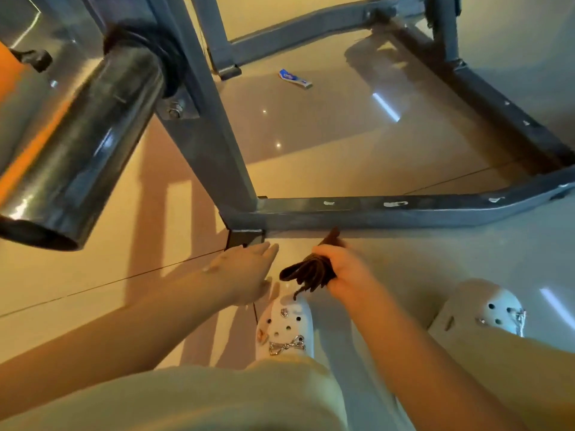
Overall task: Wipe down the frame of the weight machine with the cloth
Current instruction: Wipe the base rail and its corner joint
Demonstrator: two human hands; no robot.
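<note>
The grey steel frame of the weight machine (pixel 357 213) lies low across the floor, with an upright post (pixel 205 126) rising from its left corner. My right hand (pixel 345 272) is shut on a bunched dark brown cloth (pixel 308 272), and a tip of the cloth touches the near side of the floor bar. My left hand (pixel 249 272) hovers flat with fingers apart, just below the corner foot of the frame, holding nothing.
A thick shiny steel sleeve (pixel 81 144) juts toward me at the upper left. A small blue and white wrapper (pixel 294 78) lies on the glossy tile inside the frame. My white clogs (pixel 286 325) (pixel 485 309) stand below the bar.
</note>
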